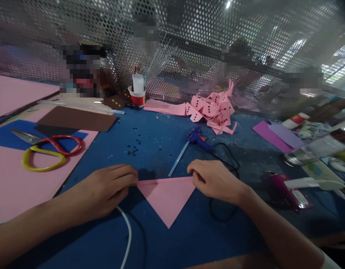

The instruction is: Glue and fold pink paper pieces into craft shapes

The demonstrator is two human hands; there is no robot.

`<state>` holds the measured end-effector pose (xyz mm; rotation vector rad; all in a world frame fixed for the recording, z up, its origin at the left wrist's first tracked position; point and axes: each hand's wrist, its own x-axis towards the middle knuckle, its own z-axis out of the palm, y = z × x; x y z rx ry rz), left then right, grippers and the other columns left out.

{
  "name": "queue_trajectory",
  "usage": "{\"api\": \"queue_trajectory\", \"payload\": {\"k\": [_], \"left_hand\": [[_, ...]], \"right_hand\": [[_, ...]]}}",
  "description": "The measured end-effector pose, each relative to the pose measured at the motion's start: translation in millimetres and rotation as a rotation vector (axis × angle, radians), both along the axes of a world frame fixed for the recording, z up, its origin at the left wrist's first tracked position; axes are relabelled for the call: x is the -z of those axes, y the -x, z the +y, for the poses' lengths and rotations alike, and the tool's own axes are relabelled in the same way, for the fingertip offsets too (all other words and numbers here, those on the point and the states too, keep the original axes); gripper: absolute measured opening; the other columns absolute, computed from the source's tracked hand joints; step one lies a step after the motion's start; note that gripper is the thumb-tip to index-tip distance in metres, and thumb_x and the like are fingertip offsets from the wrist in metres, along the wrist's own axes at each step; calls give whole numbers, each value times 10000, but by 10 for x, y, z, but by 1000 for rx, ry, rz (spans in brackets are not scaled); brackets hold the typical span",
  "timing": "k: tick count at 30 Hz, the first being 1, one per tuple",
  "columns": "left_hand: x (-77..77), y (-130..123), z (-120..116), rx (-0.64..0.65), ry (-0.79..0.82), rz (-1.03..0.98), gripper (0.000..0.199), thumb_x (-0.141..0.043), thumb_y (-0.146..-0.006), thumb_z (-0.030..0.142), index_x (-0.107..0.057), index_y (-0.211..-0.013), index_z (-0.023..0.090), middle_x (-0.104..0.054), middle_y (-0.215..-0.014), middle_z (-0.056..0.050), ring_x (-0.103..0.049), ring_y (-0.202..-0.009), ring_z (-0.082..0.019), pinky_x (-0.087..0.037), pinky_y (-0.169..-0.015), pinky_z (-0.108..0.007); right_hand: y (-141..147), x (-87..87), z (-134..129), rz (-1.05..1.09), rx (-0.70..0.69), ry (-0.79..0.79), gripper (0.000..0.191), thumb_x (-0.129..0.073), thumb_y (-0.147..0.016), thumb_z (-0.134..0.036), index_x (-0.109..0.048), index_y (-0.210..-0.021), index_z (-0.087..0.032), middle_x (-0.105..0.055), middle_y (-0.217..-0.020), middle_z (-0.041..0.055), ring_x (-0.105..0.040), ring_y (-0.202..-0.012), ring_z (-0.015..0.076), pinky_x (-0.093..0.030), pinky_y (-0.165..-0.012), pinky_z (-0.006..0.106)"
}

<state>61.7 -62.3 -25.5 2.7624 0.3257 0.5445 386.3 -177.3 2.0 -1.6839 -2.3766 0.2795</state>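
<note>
A pink paper triangle (168, 201) lies between my hands on the blue table, its point toward me and a narrow folded strip along the far edge. My left hand (113, 188) pinches its left corner. At the right corner, the fingers of my right hand (207, 177) close on the paper. Just beyond the triangle is a blue glue gun (199, 138) with a clear glue stick (178, 158) pointing toward the paper. Scissors (53, 145) with one red and one yellow handle rest on coloured sheets at the left.
A pile of punched pink paper pieces (211, 108) and a paper cup (137, 98) stand by the perforated metal screen (183, 56). A white cable (129, 231) runs near my left forearm. On the right are a magenta device (290, 192) and a clear cylinder (315, 149).
</note>
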Motion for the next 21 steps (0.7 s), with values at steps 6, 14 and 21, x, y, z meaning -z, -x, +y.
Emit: {"api": "queue_trajectory", "payload": {"k": [6,14,21], "left_hand": [[60,-27,-13,3,-25,59,316,-444,-1017,106,-666,-1207,227,-677,-1097,-84,-672,-958,-196,-553,-817,-320],[138,-28,11,34,-86,72,357,-405,-1017,79,-672,-1194,237,-645,-1094,-77,-656,-943,-187,-547,-815,-331],[175,-29,17,22,-96,59,326,-426,-1021,91,-677,-1177,230,-639,-1110,-77,-647,-949,-184,-533,-819,-324]], "right_hand": [[58,89,32,10,20,-59,156,-475,-1021,-175,-627,-1050,-192,-672,-940,25,-624,-827,153,-418,-732,287],[87,221,118,-37,-48,-159,287,-446,-1031,-131,-662,-1218,-153,-634,-1080,100,-578,-978,213,-476,-881,364],[132,262,165,-85,-43,-167,376,-481,-1016,-113,-620,-1361,-173,-632,-1209,114,-551,-1065,249,-459,-906,414]]}}
